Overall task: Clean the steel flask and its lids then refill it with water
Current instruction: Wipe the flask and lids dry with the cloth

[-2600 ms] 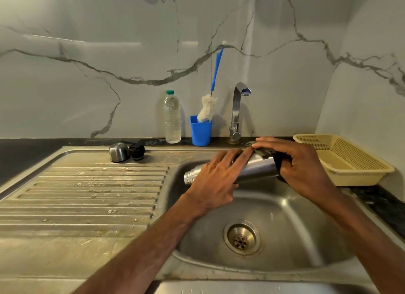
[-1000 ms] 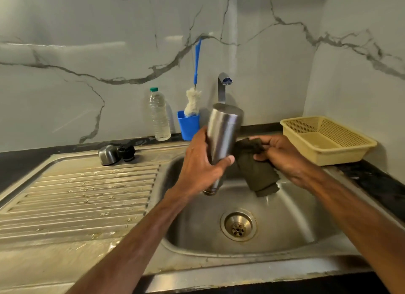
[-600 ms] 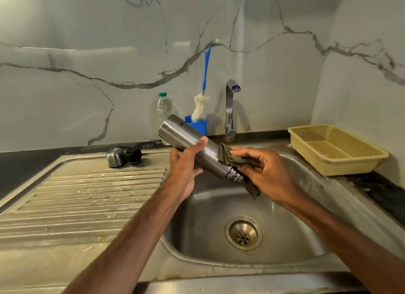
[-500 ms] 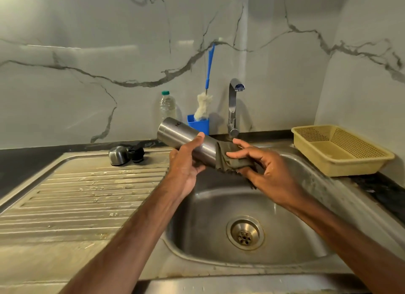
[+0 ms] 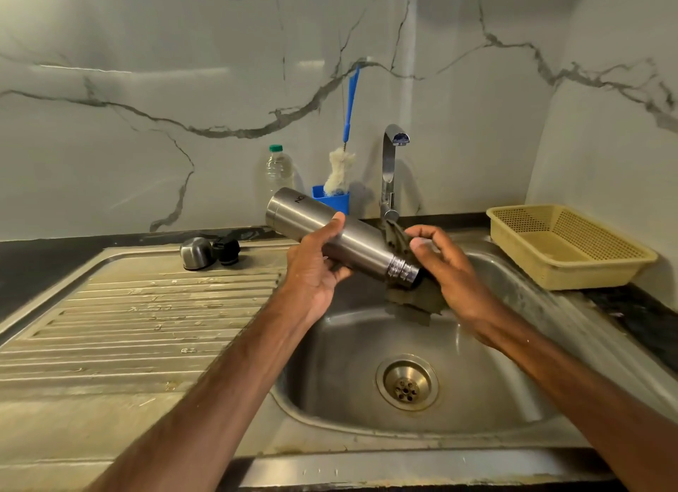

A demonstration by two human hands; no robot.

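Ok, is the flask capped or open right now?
Open. The steel flask has its threaded neck bare, and the steel cap and black stopper sit apart from it on the draining board.

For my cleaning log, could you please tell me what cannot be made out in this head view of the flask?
Head view only:
- Inside of the steel flask: its mouth faces away from the camera.
- Cloth: mostly hidden behind the flask's neck and the right hand.
- Flask's lettering: cut off by its curve.
- Black lid: too small for detail, beside the steel lid.
- Plastic bottle: its base is behind the flask, which the left hand holds.
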